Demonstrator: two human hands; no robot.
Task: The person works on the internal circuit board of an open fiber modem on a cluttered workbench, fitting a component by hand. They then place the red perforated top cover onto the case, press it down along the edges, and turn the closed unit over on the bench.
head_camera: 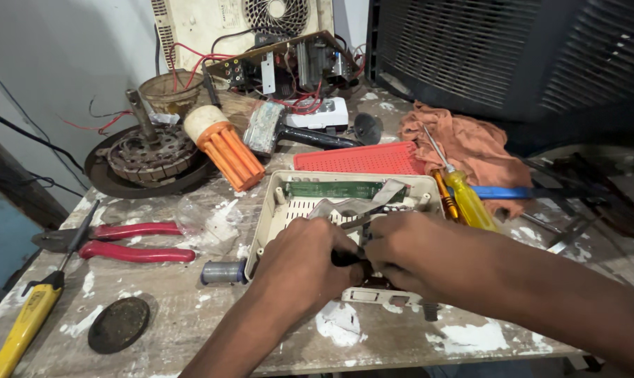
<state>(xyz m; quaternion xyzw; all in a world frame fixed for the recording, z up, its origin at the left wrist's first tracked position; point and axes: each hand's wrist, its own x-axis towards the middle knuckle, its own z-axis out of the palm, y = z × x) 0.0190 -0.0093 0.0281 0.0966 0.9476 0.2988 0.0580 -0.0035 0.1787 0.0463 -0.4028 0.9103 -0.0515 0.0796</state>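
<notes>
Both hands work inside the open beige case (282,210) at the bench's front edge. The left hand (303,262) is clenched on a dark tool handle (346,257); whether the right hand (408,252) grips anything cannot be told. Risk — a slipped tip could tear the grey ribbon cable (359,205) or gouge the green board (338,189).

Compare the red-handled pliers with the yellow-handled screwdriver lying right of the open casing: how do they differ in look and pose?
The red-handled pliers have two red grips and dark jaws; the yellow-handled screwdriver has one translucent yellow handle and a thin metal shaft. The pliers lie flat on the paint-spattered table, left of the open casing; the screwdriver lies right of it, its shaft pointing away over the orange cloth. Neither is held; both hands work inside the casing.
</notes>
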